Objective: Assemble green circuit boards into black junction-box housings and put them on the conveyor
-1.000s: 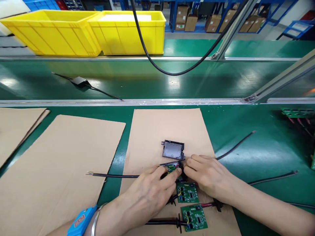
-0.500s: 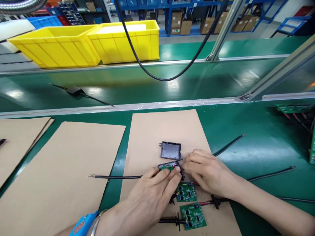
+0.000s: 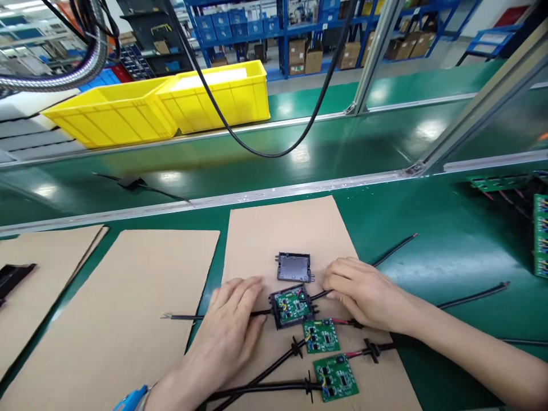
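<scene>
Lying between the hands, the black case (image 3: 292, 308) trails cables (image 3: 188, 317) sideways; the open, flat left hand (image 3: 233, 319) sits just nearer, while the right hand (image 3: 363, 294) fingers one of the cables, grip unclear.

Left hand (image 3: 233, 319), right hand (image 3: 363, 294) beside board (image 3: 292, 306)

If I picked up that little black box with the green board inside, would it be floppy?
The black housing looks like hard plastic, so probably stiff and light. Its black cables run out both sides, so they'd likely droop and drag.
</scene>
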Demonstrator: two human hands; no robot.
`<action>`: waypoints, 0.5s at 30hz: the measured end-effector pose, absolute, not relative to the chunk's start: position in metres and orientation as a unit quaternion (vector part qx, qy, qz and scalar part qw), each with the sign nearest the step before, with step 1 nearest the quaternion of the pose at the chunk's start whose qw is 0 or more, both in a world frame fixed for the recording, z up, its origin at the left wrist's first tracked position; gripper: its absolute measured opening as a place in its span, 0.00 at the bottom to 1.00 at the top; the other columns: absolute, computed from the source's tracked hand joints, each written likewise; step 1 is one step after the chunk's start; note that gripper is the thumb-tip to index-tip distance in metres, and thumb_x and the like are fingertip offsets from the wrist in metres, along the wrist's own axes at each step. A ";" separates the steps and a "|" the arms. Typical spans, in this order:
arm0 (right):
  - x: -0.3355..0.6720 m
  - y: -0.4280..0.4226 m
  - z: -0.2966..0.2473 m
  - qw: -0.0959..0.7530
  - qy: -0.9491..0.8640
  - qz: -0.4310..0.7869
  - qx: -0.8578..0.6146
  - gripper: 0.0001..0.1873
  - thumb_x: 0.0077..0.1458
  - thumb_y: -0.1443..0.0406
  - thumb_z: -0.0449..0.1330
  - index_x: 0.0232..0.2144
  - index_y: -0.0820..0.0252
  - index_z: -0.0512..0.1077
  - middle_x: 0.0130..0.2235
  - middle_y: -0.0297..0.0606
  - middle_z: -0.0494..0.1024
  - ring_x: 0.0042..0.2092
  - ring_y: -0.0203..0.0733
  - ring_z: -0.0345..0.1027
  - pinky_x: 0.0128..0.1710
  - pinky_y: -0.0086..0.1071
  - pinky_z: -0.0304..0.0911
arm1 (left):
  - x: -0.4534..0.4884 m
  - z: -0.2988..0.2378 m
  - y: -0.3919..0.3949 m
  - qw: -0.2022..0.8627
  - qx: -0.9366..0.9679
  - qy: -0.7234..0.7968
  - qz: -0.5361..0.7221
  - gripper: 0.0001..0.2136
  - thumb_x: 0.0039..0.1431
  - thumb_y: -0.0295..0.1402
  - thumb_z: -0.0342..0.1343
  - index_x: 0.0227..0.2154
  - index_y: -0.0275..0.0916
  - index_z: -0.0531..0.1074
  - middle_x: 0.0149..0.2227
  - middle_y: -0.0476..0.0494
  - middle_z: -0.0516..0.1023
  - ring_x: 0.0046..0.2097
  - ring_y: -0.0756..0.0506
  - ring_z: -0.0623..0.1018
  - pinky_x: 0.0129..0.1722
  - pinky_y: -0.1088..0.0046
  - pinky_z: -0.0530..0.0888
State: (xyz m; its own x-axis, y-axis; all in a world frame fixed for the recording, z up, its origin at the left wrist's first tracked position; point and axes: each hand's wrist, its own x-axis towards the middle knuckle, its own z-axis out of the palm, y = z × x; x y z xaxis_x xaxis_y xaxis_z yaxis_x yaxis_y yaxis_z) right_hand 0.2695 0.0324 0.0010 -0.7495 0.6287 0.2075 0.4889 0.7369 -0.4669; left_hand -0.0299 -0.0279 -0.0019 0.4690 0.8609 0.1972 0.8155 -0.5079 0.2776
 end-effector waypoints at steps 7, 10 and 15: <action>0.262 0.140 0.057 0.206 -0.915 0.034 -0.344 0.12 0.62 0.70 0.50 0.41 0.62 0.74 0.41 0.39 0.76 0.44 0.44 0.69 0.42 0.37 0.64 | -0.055 0.039 0.077 -0.074 0.836 0.522 0.149 0.08 0.66 0.32 0.47 0.38 0.38 0.72 0.41 0.38 0.74 0.45 0.38 0.71 0.43 0.59 0.69; 0.261 0.212 0.079 0.202 -0.897 0.011 -0.394 0.23 0.64 0.65 0.43 0.45 0.75 0.74 0.44 0.44 0.74 0.50 0.51 0.67 0.47 0.40 0.59 | -0.053 0.057 0.163 -0.112 0.796 0.581 0.130 0.10 0.65 0.31 0.46 0.40 0.38 0.73 0.48 0.36 0.73 0.53 0.34 0.68 0.51 0.53 0.63; 0.264 0.231 0.078 0.178 -0.882 0.031 -0.434 0.15 0.59 0.67 0.55 0.44 0.72 0.75 0.45 0.47 0.75 0.52 0.59 0.66 0.49 0.46 0.60 | -0.044 0.042 0.215 -0.078 0.785 0.598 0.139 0.14 0.61 0.29 0.50 0.49 0.32 0.70 0.56 0.29 0.68 0.57 0.30 0.65 0.53 0.47 0.60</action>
State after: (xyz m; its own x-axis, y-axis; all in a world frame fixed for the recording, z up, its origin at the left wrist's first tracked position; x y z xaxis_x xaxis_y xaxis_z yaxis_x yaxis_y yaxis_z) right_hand 0.2637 0.2314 0.0778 -0.5592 0.7775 0.2878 0.7555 0.6208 -0.2094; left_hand -0.0445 0.2146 0.0420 0.2456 0.9178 0.3119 0.9611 -0.2725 0.0448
